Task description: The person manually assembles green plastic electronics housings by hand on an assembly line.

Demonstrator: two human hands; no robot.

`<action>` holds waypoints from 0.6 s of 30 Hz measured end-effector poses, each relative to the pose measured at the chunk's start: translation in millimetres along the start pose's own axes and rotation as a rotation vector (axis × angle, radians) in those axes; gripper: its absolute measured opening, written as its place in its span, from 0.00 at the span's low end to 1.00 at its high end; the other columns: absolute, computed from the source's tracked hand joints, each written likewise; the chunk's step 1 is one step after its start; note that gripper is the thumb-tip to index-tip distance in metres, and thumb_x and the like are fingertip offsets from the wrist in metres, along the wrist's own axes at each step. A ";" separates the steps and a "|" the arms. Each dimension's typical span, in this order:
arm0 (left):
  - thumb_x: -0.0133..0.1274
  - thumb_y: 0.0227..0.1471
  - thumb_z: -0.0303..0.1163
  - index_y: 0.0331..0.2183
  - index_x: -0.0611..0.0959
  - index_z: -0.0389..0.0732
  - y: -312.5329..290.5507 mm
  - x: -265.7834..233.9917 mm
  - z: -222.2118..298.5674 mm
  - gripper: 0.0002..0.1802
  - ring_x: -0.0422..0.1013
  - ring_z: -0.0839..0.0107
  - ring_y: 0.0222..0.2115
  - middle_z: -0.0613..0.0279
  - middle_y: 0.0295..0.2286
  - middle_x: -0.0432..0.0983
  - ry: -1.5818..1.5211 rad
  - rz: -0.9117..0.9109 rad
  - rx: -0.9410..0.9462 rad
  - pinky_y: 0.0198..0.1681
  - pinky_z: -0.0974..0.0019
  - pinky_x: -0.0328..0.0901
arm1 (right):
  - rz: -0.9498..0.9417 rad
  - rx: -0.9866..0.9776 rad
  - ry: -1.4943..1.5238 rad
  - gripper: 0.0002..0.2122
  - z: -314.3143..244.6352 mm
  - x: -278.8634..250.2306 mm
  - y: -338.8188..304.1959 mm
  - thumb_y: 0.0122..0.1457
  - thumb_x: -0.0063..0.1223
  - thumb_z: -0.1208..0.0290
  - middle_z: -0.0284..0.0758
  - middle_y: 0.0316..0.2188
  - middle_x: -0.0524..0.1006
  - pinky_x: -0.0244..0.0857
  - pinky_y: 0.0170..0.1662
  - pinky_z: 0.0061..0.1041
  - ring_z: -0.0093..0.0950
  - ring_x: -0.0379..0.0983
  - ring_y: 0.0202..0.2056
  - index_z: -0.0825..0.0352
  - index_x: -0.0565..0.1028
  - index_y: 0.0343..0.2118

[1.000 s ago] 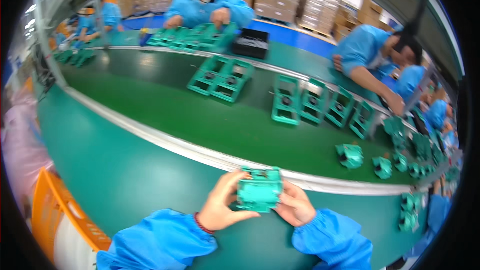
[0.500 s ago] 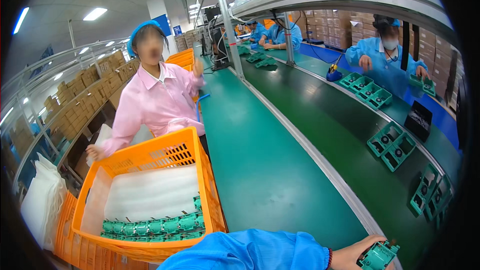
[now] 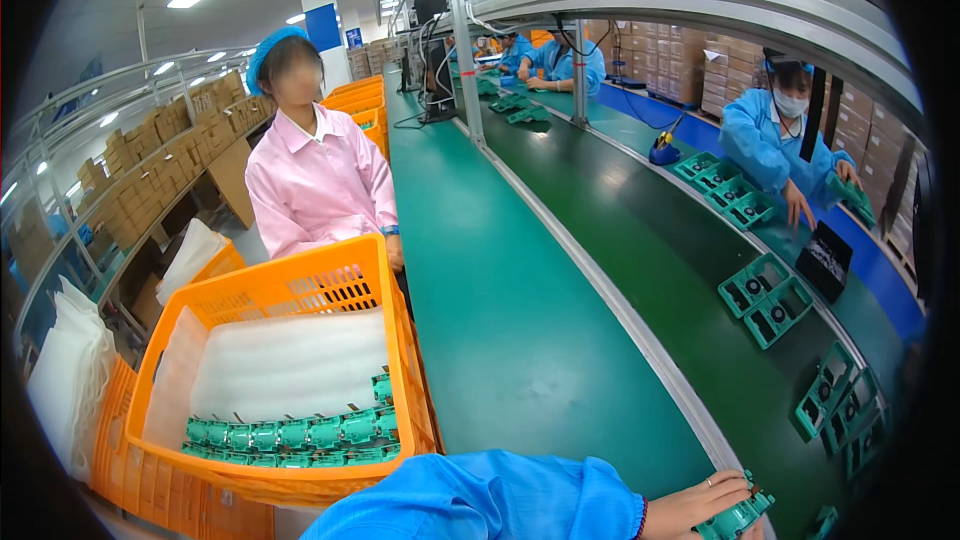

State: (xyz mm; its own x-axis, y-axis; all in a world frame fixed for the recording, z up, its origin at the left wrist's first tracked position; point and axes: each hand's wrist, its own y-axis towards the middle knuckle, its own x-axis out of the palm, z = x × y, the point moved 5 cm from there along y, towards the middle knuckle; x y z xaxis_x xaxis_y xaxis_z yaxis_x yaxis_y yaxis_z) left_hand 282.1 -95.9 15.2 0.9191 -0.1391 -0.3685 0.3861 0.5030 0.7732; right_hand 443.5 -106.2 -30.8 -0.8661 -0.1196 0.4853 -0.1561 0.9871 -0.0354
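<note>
My left hand (image 3: pixel 697 507) reaches in from the lower edge in a blue sleeve, with a ring on one finger and a dark red band at the wrist. Its fingers are closed over a green plastic housing (image 3: pixel 738 517) at the metal rail beside the green bench. The fingers hide part of this housing. Nothing certain of my right hand shows. Left of my sleeve, an orange crate (image 3: pixel 412 380) lined with white foam (image 3: pixel 290 360) contains rows of similar green housings (image 3: pixel 290 433).
A co-worker in pink (image 3: pixel 318 175) stands behind the crate. Across the dark green conveyor (image 3: pixel 610 260), a masked co-worker in blue (image 3: pixel 765 135) handles green parts. Green trays (image 3: pixel 765 300) with round black pieces lie along the right side. A metal rail (image 3: pixel 600 305) divides bench from conveyor.
My left hand has turned the green housing, and its fingers now cover more of it. The pink-clad co-worker's raised hand has come down near the crate. The masked co-worker now leans forward.
</note>
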 end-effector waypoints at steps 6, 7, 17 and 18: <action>0.53 0.39 0.33 0.44 0.65 0.31 2.8 1.6 3.1 0.29 0.55 0.46 0.45 0.44 0.43 0.60 0.048 -0.045 0.014 0.49 0.50 0.52 | 0.099 0.020 -0.034 0.20 -3.0 4.1 1.0 0.56 0.41 0.64 0.38 0.45 0.65 0.59 0.47 0.28 0.29 0.64 0.44 0.72 0.60 0.48; 0.53 0.39 0.33 0.44 0.65 0.31 3.5 1.9 3.2 0.29 0.55 0.46 0.45 0.44 0.43 0.60 0.045 -0.050 0.019 0.49 0.50 0.52 | 0.100 0.028 -0.045 0.20 -2.3 2.7 1.0 0.56 0.40 0.63 0.38 0.45 0.65 0.59 0.47 0.28 0.29 0.64 0.44 0.71 0.60 0.49; 0.52 0.38 0.25 0.44 0.65 0.33 7.7 -2.4 21.7 0.28 0.57 0.51 0.47 0.47 0.44 0.60 0.072 -0.027 0.080 0.50 0.53 0.54 | 0.037 -0.303 -0.230 0.18 -8.8 11.7 -17.3 0.58 0.36 0.66 0.41 0.47 0.63 0.55 0.49 0.29 0.32 0.60 0.48 0.73 0.59 0.48; 0.55 0.36 0.24 0.49 0.59 0.38 4.3 -0.4 7.3 0.36 0.54 0.57 0.49 0.52 0.47 0.56 -0.259 0.032 -0.195 0.51 0.57 0.53 | 0.027 -0.433 -0.306 0.19 -12.0 8.9 -24.7 0.58 0.36 0.66 0.42 0.47 0.62 0.55 0.49 0.30 0.33 0.59 0.48 0.73 0.59 0.48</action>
State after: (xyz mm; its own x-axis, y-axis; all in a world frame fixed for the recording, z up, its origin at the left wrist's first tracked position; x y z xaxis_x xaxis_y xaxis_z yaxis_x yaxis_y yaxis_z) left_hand 283.9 -99.9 22.4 0.9294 -0.3206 -0.1829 0.3578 0.6608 0.6598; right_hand 445.4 -130.3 -15.2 -0.9761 -0.0551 0.2101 0.0228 0.9360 0.3511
